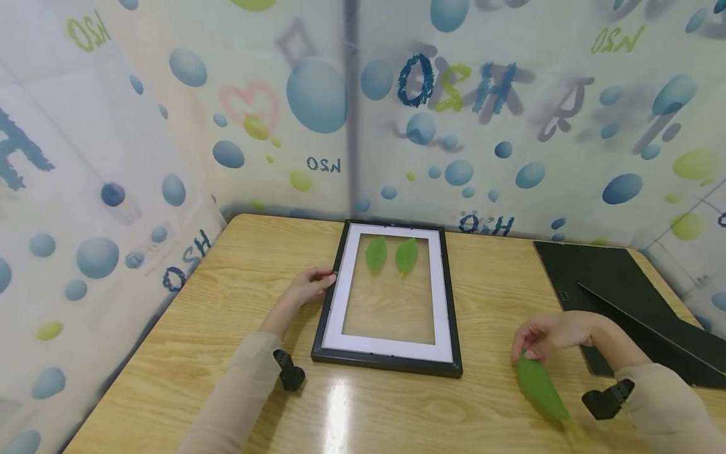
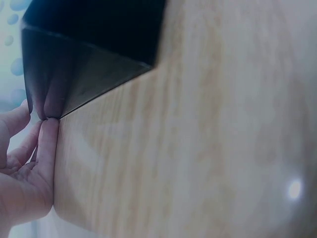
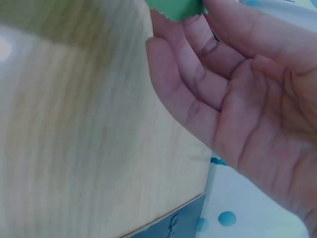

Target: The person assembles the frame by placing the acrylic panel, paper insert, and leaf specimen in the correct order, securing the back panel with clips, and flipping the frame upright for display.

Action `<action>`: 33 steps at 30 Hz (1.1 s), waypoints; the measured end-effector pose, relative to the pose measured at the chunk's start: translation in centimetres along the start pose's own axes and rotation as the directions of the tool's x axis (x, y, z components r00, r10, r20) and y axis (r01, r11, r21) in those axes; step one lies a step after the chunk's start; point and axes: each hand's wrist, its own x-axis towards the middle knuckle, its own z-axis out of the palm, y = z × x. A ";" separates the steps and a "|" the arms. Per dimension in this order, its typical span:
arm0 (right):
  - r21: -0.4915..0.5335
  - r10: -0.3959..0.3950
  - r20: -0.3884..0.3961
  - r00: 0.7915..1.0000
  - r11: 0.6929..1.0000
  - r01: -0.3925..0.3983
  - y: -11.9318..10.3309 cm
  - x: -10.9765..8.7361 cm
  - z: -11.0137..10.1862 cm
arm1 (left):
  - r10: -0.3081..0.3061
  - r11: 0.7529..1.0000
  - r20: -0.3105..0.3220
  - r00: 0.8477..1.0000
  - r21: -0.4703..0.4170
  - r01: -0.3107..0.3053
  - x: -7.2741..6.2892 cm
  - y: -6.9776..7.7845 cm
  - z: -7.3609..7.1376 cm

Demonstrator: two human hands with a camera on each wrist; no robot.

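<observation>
Beige sleeves lie nearest, one on each side of the picture frame, each wrist carrying a small black camera. Frame rests flat on the wooden table. Left hand holds the frame's left edge, thumb at the upper rim and fingertips low against the side. Right hand, to the right of the frame, pinches one end of a large leaf; whether the leaf touches the table cannot be told. Within the frame's white border, two smaller leaves stand side by side in the far part, apart from each other. Black backing board with its stand lies well right of the frame. Bubble-patterned cloth hangs behind the frame.
</observation>
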 end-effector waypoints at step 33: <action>-0.212 0.069 -0.175 0.982 0.971 -0.106 -8.4 4.8 -3.2 | -0.014 1.000 -0.010 1.000 -0.004 0.014 0.0 0.2 0.0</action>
